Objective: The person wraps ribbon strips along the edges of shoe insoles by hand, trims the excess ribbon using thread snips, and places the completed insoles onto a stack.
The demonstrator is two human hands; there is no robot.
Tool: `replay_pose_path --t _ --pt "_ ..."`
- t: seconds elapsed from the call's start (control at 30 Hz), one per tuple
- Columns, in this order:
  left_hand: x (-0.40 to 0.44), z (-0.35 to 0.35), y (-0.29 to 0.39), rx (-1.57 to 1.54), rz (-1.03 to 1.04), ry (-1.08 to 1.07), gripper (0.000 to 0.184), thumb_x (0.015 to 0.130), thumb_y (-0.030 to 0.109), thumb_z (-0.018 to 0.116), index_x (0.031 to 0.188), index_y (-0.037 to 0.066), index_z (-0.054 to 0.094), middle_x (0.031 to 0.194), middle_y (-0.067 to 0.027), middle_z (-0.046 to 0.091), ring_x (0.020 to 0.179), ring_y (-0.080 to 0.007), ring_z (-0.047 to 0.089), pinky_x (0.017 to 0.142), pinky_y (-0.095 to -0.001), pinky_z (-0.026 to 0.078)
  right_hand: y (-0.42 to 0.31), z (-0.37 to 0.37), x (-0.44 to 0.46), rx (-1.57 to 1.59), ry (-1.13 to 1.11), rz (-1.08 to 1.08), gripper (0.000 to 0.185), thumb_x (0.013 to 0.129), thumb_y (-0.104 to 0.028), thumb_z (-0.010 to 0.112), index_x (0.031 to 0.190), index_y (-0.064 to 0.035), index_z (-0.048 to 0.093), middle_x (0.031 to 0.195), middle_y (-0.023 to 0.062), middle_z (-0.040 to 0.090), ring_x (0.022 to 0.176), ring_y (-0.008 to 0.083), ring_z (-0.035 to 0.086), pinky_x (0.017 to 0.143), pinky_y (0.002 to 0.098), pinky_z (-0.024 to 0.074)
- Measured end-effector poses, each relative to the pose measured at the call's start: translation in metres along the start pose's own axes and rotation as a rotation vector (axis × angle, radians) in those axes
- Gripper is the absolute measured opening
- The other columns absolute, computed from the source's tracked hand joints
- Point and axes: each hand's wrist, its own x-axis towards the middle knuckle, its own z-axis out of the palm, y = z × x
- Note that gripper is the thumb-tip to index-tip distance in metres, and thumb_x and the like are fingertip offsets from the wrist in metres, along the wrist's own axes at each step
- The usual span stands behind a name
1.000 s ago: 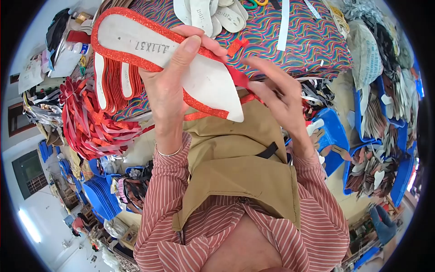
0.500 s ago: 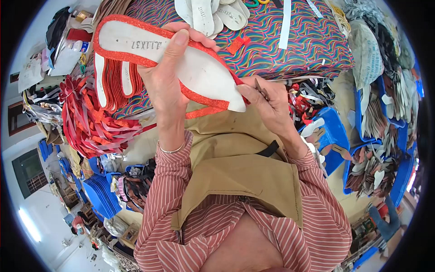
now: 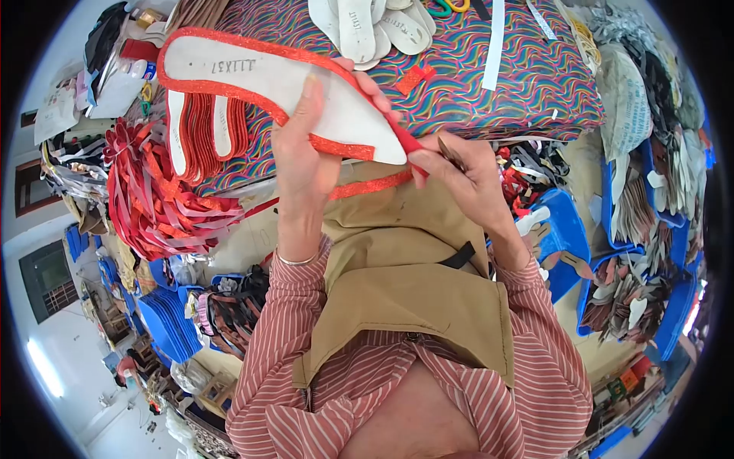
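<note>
My left hand (image 3: 310, 126) is closed on a white shoe insole (image 3: 352, 115) marked "111X37", thumb on its face and fingers behind the edge. Red glittery strip (image 3: 222, 40) is folded over the insole's rim, except at part of the pointed toe. At that toe my right hand (image 3: 466, 172) pinches the red strip between thumb and fingers, and a glittery length of it hangs below the insole. A small dark metal tool (image 3: 451, 155), its kind unclear, is also held in my right hand. Red-edged insoles (image 3: 202, 138) stand in a stack behind my left hand.
On the patterned table (image 3: 527, 76) lie plain insoles (image 3: 375, 30), a red scrap (image 3: 415, 78) and a white strip (image 3: 495, 46). A bundle of red strips (image 3: 160, 199) hangs at the left. Blue bins (image 3: 562, 245) with shoe parts stand at the right.
The red strip now passes round the tip of the toe, where white showed before. My right hand has turned and moved slightly right with the strip. The insole has tilted a little.
</note>
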Motion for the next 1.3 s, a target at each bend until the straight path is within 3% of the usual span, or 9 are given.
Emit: replay_pose_path --t 0.23,0.37,0.43,0.47,0.53,0.7,0.87,1.03,1.3 --pt "-0.028 -0.022 0.035 -0.195 0.09 0.148 0.031 0.101 0.023 0.046 0.123 0.0 0.047 0.102 -0.0146 0.058 0.092 -0.0272 0.059 0.088 -0.0423 0.051 -0.018 0.017 0.015 0.023 -0.095 0.054 0.009 0.092 -0.008 0.06 0.094 0.0001 0.064 0.066 -0.0026 0.054 0.056 0.0065 0.042 0.056 0.0177 0.0346" --pt "-0.058 -0.049 0.05 -0.269 0.203 0.278 0.028 0.1 0.02 0.05 0.121 0.002 0.046 0.106 -0.0122 0.055 0.097 -0.0248 0.054 0.096 -0.0407 0.045 -0.015 0.055 0.033 0.148 0.253 -0.086 0.014 0.096 -0.011 0.056 0.106 -0.002 0.059 0.08 0.0003 0.055 0.062 0.007 0.042 0.056 0.0199 0.0335" --pt "-0.068 -0.054 0.049 -0.291 0.224 0.316 0.028 0.1 0.019 0.051 0.121 0.002 0.046 0.106 -0.0116 0.055 0.098 -0.0246 0.053 0.096 -0.0402 0.045 -0.008 0.065 0.02 0.303 0.039 0.04 0.02 0.1 -0.019 0.05 0.114 -0.0056 0.052 0.085 0.0006 0.052 0.065 0.0074 0.043 0.057 0.0192 0.0338" --pt "-0.073 -0.055 0.046 -0.321 0.231 0.345 0.027 0.1 0.018 0.051 0.121 0.003 0.046 0.106 -0.011 0.055 0.098 -0.0243 0.053 0.097 -0.0398 0.044 -0.004 0.072 0.015 0.305 0.028 0.044 0.02 0.1 -0.019 0.05 0.114 -0.0056 0.052 0.085 0.0006 0.052 0.065 0.0074 0.043 0.057 0.0192 0.0338" --pt "-0.08 -0.055 0.038 -0.388 0.241 0.396 0.026 0.099 0.017 0.052 0.12 0.003 0.045 0.107 -0.0098 0.054 0.1 -0.0238 0.053 0.099 -0.0389 0.042 0.002 0.086 0.008 0.679 -0.234 0.486 0.023 0.103 -0.028 0.045 0.109 -0.0063 0.052 0.083 0.002 0.053 0.061 0.0078 0.042 0.055 0.0189 0.0319" --pt "-0.089 -0.051 0.024 -0.395 0.275 0.421 0.024 0.1 0.018 0.051 0.12 0.005 0.045 0.107 -0.0093 0.054 0.099 -0.0229 0.053 0.097 -0.0388 0.044 0.019 0.112 0.003 1.063 -0.314 0.534 0.02 0.103 -0.027 0.049 0.104 -0.0076 0.051 0.081 0.0046 0.055 0.058 0.0078 0.04 0.053 0.0193 0.0303" --pt "-0.092 -0.047 0.013 -0.374 0.299 0.447 0.024 0.1 0.019 0.05 0.12 0.006 0.044 0.106 -0.0094 0.054 0.099 -0.022 0.053 0.096 -0.0385 0.045 0.019 0.131 0.008 1.136 -0.098 0.488 0.018 0.103 -0.025 0.048 0.103 -0.0075 0.052 0.074 0.0058 0.053 0.049 0.0061 0.032 0.046 0.0208 0.0233" --pt "-0.089 -0.044 0.011 -0.327 0.314 0.473 0.025 0.101 0.02 0.051 0.121 0.007 0.045 0.105 -0.0095 0.055 0.097 -0.0224 0.055 0.095 -0.0383 0.046 0.026 0.127 0.01 1.205 -0.128 0.462 0.013 0.102 -0.022 0.054 0.099 -0.0088 0.052 0.069 0.0039 0.054 0.049 0.0054 0.033 0.044 0.0207 0.0249" --pt "-0.083 -0.04 0.007 -0.256 0.286 0.405 0.028 0.1 0.018 0.052 0.123 0.005 0.045 0.107 -0.011 0.057 0.101 -0.0254 0.057 0.095 -0.0395 0.046 0.022 0.102 0.03 0.939 -0.074 0.475 0.015 0.097 -0.02 0.057 0.089 -0.0072 0.059 0.061 -0.0024 0.047 0.048 0.0044 0.031 0.044 0.0206 0.0232"
